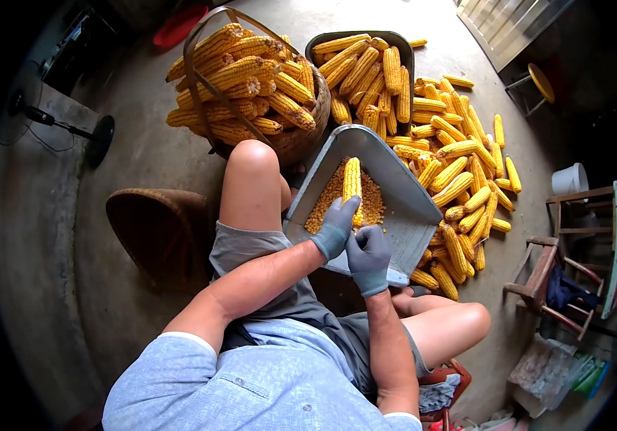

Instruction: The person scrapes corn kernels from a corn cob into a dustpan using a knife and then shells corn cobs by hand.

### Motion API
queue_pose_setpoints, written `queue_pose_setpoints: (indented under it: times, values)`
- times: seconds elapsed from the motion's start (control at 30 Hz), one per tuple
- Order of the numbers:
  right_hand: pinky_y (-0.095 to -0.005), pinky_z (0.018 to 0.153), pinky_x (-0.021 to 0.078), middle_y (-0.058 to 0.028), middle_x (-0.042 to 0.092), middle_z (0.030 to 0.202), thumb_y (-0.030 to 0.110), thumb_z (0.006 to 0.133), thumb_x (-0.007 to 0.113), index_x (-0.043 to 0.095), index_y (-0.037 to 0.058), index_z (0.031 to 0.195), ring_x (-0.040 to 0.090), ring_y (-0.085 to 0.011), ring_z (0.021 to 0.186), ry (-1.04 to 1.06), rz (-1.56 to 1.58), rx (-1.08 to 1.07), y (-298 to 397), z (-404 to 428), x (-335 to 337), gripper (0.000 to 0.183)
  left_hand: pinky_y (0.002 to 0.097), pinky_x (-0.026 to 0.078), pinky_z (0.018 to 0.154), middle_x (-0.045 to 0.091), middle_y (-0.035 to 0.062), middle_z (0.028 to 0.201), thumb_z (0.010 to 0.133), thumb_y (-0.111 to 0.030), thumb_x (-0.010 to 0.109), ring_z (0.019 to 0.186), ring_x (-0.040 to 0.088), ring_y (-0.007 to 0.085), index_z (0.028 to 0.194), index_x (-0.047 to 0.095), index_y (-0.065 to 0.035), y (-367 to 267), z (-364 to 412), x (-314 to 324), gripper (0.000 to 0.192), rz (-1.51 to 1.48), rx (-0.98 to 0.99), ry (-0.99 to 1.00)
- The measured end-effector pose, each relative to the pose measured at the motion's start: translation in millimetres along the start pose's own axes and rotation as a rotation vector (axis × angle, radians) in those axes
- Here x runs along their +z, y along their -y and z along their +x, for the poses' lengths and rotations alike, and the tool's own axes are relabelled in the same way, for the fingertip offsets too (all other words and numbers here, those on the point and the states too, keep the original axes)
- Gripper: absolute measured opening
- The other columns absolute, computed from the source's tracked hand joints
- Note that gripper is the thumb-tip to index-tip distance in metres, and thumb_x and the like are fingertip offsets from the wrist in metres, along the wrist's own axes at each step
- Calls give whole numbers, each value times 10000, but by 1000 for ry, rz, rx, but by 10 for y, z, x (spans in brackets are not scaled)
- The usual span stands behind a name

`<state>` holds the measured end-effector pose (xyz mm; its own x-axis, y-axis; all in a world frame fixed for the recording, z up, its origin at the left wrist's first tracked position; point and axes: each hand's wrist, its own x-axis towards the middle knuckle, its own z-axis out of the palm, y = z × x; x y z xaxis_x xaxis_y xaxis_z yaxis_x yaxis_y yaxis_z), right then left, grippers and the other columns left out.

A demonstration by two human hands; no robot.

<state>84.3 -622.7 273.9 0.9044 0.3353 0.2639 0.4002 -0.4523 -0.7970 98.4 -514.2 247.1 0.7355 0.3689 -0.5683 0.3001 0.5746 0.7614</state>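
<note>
My gloved left hand (pixel 336 225) is wrapped around a yellow ear of corn (pixel 352 180), which points away from me. Close beside it, my gloved right hand (pixel 370 252) is curled at the ear's near end; whether its fingers grip anything is hidden. Both hands are over a grey metal scoop-shaped pan (pixel 410 215) between my legs. Loose corn kernels (pixel 325 202) lie in the pan beneath the ear.
A woven basket (pixel 322 110) heaped with ears stands at the far left. Behind the pan is a dark tub (pixel 408 54) of ears. More ears (pixel 456 186) are piled on the floor at right, near wooden chairs (pixel 540 269). A brown container (pixel 152 231) is at left.
</note>
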Motion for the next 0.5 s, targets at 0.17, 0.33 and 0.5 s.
queue_pose_setpoints:
  times: [0.17,0.33,0.5]
  values:
    - [-298,682,490,-93,602,811,134,880,632,570,8,936,609,-185,729,-181,226,269,-197,37,-1,152,271,471,641,549,23,842,937,-303,542,733,558,113,1010,546,-85,-80,-35,-47,230,-161,-98,149]
    - [-335,814,492,-152,634,984,332,986,499,478,-73,1205,623,-236,884,-106,367,385,-256,15,229,461,264,478,776,567,35,905,961,-280,499,836,562,126,1065,549,-75,33,-93,45,235,-177,-31,317]
    - [-399,776,509,-246,635,1028,366,962,480,478,8,1247,648,-363,940,-118,283,505,-83,55,219,458,286,442,859,610,93,1004,1020,-333,390,909,552,153,1117,565,10,73,-108,91,398,114,134,258]
